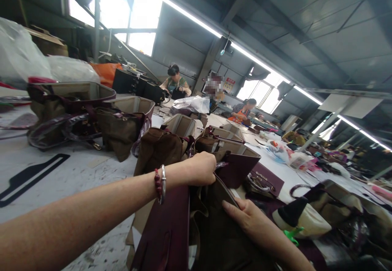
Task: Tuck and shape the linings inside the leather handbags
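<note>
a dark brown, soft fabric bag (222, 226) is held just in front of the wearer, above the stained white surface (88, 181). directly below the left-hand grip (202, 169) the fabric lies; that grip is clenched at the bag's far upper corner, though what is pinched inside the fist is hidden. by the right-hand grip (240, 213), the nearer of the two to the wearer, the thin rim (226, 190) is clasped, the thumb laid on the fabric. between the grips the rim is sloped down to the right. the bag's long axis is run from the far corner toward the wearer, its rimmed end pointed away. just left, a stiff burgundy panel (173, 226) is seen; whether it is joined cannot be made out.
</note>
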`<state>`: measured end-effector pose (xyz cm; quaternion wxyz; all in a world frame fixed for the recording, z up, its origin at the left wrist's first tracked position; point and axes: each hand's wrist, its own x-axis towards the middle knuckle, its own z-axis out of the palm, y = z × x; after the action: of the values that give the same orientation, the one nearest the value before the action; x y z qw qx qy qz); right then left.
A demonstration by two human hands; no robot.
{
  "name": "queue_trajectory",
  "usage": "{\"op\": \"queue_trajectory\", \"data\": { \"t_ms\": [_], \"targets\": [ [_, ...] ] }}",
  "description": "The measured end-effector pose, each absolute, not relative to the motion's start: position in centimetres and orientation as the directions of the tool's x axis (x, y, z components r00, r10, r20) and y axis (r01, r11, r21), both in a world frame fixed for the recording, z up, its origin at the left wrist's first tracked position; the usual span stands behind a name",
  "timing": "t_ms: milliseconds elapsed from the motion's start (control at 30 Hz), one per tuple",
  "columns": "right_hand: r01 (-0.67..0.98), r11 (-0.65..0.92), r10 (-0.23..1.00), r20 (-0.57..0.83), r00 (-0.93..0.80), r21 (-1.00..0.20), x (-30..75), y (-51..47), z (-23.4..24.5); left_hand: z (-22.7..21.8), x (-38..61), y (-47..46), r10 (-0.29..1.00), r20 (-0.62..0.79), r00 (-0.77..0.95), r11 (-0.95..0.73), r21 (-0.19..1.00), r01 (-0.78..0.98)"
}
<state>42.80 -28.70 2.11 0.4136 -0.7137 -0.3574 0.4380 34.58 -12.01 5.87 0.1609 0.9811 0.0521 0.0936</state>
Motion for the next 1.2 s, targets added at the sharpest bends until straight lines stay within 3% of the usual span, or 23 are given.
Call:
{"op": "queue_trajectory", "data": {
  "t_ms": [267, 567, 633, 733, 800, 867, 1067, 1200],
  "targets": [
    [0.176, -0.382, 0.885, -0.305, 0.352, -0.907, 42.8, -28.8, 2.2, 5.2, 34.8, -11.9, 0.119, 0.26, 0.958, -0.944, 0.328, 0.028],
    [0.211, -0.4, 0.866, -0.292, 0.406, -0.892, 42.6, -28.9, 2.0, 5.1, 34.9, -12.6, 0.174, 0.219, 0.96, -0.945, 0.313, 0.1],
    [0.239, -0.359, 0.882, -0.244, 0.403, -0.902, 42.5, -28.8, 2.2, 5.1, 34.9, -12.7, 0.191, 0.207, 0.959, -0.942, 0.313, 0.12],
    [0.38, -0.235, 0.91, -0.065, 0.409, -0.895, 42.2, -28.7, 2.5, 4.9, 34.9, -12.9, 0.182, 0.221, 0.958, -0.944, 0.314, 0.107],
    [0.55, -0.238, 0.906, 0.021, 0.422, -0.8, 42.0, -28.7, 2.8, 4.7, 34.9, -12.9, 0.171, 0.222, 0.96, -0.945, 0.314, 0.095],
    [0.68, -0.358, 0.896, -0.031, 0.442, -0.64, 41.8, -28.6, 3.1, 4.5, 34.9, -12.7, 0.148, 0.211, 0.966, -0.949, 0.306, 0.079],
    [0.728, -0.522, 0.826, -0.049, 0.562, -0.445, 41.8, -27.0, 4.7, 3.8, 35.2, -11.4, 0.143, 0.132, 0.981, -0.947, 0.308, 0.096],
    [0.815, -0.514, 0.857, -0.126, 0.499, -0.267, 41.3, -25.5, 5.5, 2.5, 35.4, -10.7, 0.152, 0.161, 0.975, -0.898, 0.434, 0.069]
  ]
}}
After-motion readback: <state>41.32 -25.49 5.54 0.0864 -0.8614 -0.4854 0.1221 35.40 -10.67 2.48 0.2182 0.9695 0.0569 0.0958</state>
